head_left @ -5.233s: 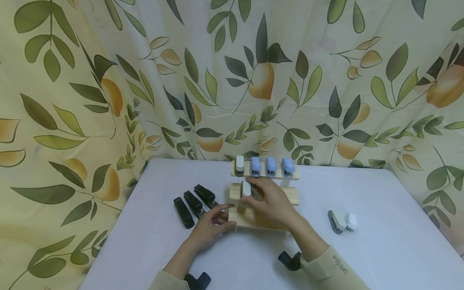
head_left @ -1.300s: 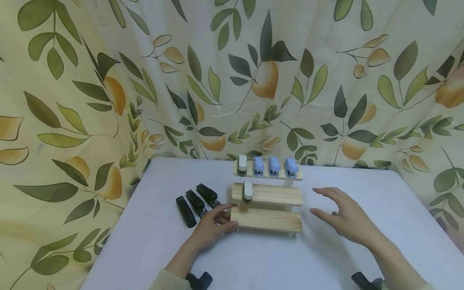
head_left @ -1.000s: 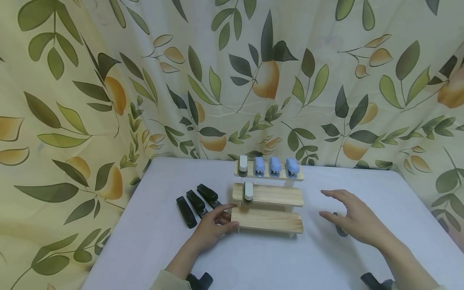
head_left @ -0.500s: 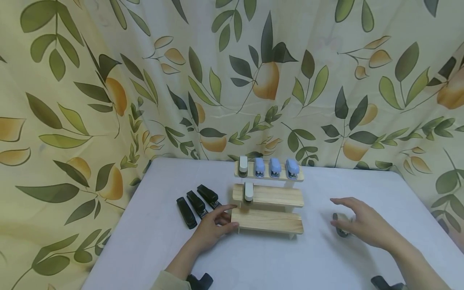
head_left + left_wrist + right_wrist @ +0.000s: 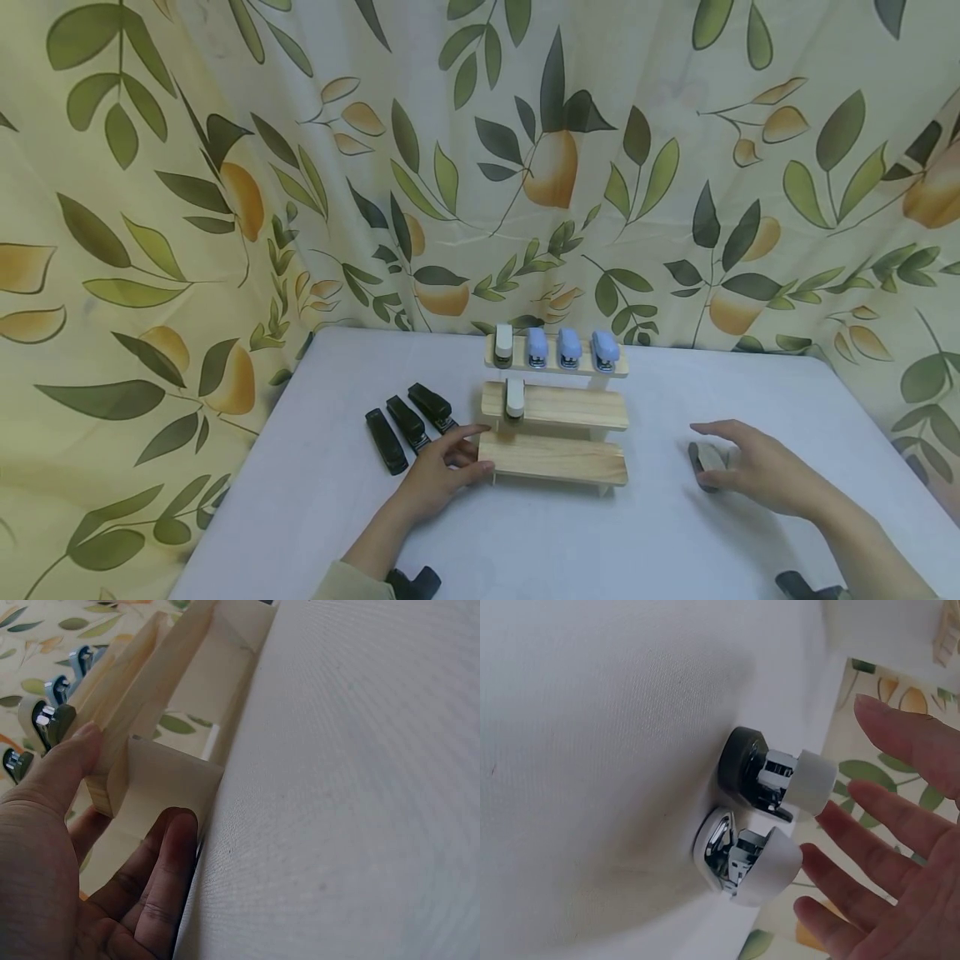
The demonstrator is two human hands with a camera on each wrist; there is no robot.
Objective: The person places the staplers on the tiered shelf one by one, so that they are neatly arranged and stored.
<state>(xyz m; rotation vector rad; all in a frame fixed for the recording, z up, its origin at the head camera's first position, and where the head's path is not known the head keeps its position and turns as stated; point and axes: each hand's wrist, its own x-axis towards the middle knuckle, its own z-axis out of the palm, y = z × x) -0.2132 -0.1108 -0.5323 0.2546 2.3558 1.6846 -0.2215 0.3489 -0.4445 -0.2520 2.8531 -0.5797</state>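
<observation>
My left hand [image 5: 438,477] grips the left end of a three-tier wooden stand [image 5: 553,457]; in the left wrist view the thumb lies on a board, with fingers by the pale side support. On the right, my right hand [image 5: 772,473] reaches over two small staplers, fingers spread. In the right wrist view, a grey-based stapler [image 5: 814,781] and a white stapler [image 5: 769,870] sit side by side, between the thumb and the fingers and close to the fingertips; no hold shows. One grey-white stapler [image 5: 514,397] stands at the left of the middle tier.
Along the top tier stand a grey-white stapler [image 5: 503,343] and three blue staplers, including a middle blue stapler [image 5: 569,346]. Three black staplers, one a black stapler [image 5: 386,442], lie left of the stand. A patterned curtain [image 5: 480,167] hangs behind the white-covered table [image 5: 600,550].
The right hand has let go of the grey-white stapler on the middle tier and moved right, then lowered over the two staplers there. The left hand stays at the stand.
</observation>
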